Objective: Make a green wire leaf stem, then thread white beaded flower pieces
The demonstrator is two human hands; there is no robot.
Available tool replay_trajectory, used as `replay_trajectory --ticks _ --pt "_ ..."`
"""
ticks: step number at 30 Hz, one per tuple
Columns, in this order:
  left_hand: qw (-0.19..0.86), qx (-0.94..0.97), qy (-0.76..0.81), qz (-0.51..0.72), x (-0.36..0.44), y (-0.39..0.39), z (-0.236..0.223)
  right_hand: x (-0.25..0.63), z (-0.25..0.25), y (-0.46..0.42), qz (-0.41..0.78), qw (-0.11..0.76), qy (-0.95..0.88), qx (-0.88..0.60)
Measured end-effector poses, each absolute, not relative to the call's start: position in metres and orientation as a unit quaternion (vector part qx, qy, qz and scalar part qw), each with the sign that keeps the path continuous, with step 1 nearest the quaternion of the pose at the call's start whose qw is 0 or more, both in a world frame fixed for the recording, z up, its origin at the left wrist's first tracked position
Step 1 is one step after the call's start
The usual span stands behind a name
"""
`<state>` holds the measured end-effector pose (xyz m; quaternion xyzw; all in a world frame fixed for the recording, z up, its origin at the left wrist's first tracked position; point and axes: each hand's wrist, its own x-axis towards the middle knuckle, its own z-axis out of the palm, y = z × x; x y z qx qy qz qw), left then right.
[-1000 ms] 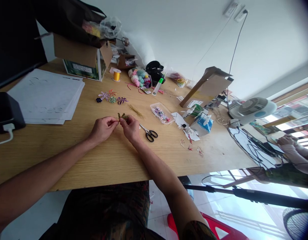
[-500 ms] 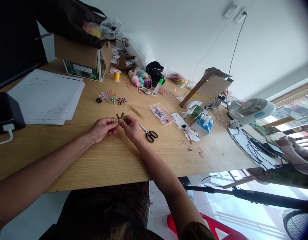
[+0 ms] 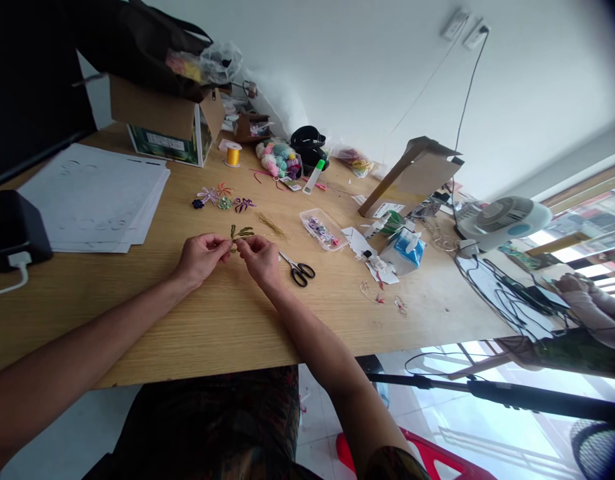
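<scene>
Between my left hand (image 3: 201, 259) and my right hand (image 3: 260, 261) is a small green beaded sprig (image 3: 242, 233) on a thin wire stem. Both hands pinch it low down, and the fingers hide its lower end. Just right of my right hand lie black-handled scissors (image 3: 298, 273) on the wooden table (image 3: 137, 320). Above my hands are a loose golden beaded strand (image 3: 272, 225) and several finished beaded flowers (image 3: 223, 198). A spool of gold wire (image 3: 232, 155) stands farther back.
To the left lies a stack of white paper sheets (image 3: 100, 197). Farther right are a plastic tray of beads (image 3: 322, 230), a tissue box (image 3: 403, 251) and a small fan (image 3: 504, 219). A co-worker's hand (image 3: 572, 283) shows at the far right, among black cables (image 3: 507, 293).
The sprig now stands more upright, its leaves showing above my fingers. My hands have shifted slightly apart, and the view has tilted a little.
</scene>
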<state>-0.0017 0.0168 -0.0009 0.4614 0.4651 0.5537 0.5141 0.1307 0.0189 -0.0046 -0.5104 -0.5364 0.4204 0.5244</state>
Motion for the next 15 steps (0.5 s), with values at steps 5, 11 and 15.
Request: replay_trajectory --ticks 5,11,15 --pt "0.497 0.484 0.465 0.550 -0.0006 0.0162 -0.0033 0.1293 -0.0017 0.0166 0.432 0.513 -0.526 -0.523" --pt "0.577 0.441 0.428 0.538 0.0002 0.0137 0.0002 0.1314 -0.0034 0.0214 0.471 0.518 -0.512 -0.497" --pt "0.576 0.440 0.434 0.535 0.0017 0.0122 -0.0011 0.1320 -0.0059 0.0221 0.457 0.513 -0.532 -0.495"
